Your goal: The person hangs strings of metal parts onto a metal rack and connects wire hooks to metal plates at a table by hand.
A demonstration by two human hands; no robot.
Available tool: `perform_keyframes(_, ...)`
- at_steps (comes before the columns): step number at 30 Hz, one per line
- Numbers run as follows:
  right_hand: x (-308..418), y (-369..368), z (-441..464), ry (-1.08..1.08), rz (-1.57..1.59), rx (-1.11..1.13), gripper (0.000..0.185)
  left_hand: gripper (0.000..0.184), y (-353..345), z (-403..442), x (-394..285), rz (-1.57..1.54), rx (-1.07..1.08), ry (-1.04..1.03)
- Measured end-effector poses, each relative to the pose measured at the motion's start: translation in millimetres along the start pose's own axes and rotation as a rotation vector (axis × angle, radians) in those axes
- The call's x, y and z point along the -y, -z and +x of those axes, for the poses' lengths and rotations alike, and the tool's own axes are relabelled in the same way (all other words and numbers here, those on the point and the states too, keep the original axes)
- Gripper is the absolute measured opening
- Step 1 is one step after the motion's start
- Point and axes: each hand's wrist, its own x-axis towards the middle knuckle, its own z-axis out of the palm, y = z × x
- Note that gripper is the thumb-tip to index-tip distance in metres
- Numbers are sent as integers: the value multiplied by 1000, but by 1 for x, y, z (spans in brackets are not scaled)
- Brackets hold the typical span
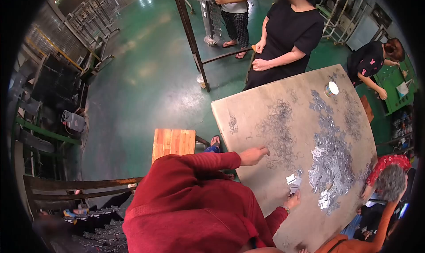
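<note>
My left hand (253,156), in a red sleeve, is over the near-left part of the table (239,120). Its fingers are bent together beside a loose scatter of thin wire rings (280,138); anything between them is too small to make out. My right hand (292,200), with a band at the wrist, lies lower on the tabletop. Its fingertips close on a small metal plate (294,189), next to a few brighter plates (291,179). Just right of them spreads a large heap of flat silver metal plates (330,164).
A white cup (332,89) stands at the table's far end. A person in black (292,36) is by the far edge; others work along the right side. A wooden stool (173,142) stands to the left, and a metal post (188,36) rises behind the table.
</note>
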Motion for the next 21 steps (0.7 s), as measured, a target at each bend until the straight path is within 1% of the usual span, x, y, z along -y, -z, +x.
perform_keyframes(2, 4, -15, -12, -76, 108, -23, 28, 20, 22, -10, 4, 2, -41, 23)
perform_keyframes(3, 23, 27, -1, -25, -61, -77, 29, 19, 4, -10, -17, -78, -77, 19)
perform_keyframes(5, 4, 24, 2, 32, -285, -134, 33, 18, 24, -17, -10, -104, -145, 8)
perform_keyframes(6, 5, 16, 1, 174, -526, -229, 36, 18, 31, -11, -7, -99, -174, -15)
perform_keyframes(8, 16, 27, -9, 454, -1039, -429, 44, 18, 37, 1, -6, -119, -217, -51)
perform_keyframes(11, 38, 36, -33, 513, -1053, -491, 55, 20, 72, 29, -18, -81, -314, -124)
perform_keyframes(13, 36, 40, -35, 612, -1095, -638, 56, 17, 101, 49, -24, -253, -429, -54)
perform_keyframes(14, 58, 29, -55, 483, -954, -603, 55, 17, 117, 59, -20, -342, -483, -21)
perform_keyframes(15, 80, 10, -77, 362, -796, -566, 55, 17, 139, 73, -8, -296, -582, -23)
perform_keyframes(17, 93, -18, -99, 396, -731, -724, 54, 22, 187, 92, 21, -227, -779, -20)
perform_keyframes(18, 98, -39, -111, 397, -682, -737, 52, 33, 226, 100, 26, -226, -894, 18)
perform_keyframes(20, 107, -82, -136, 412, -594, -767, 49, 37, 285, 118, 71, -361, -1028, -21)
perform_keyframes(21, 110, -116, -154, 440, -656, -869, 45, 40, 324, 129, 98, -428, -1094, -49)
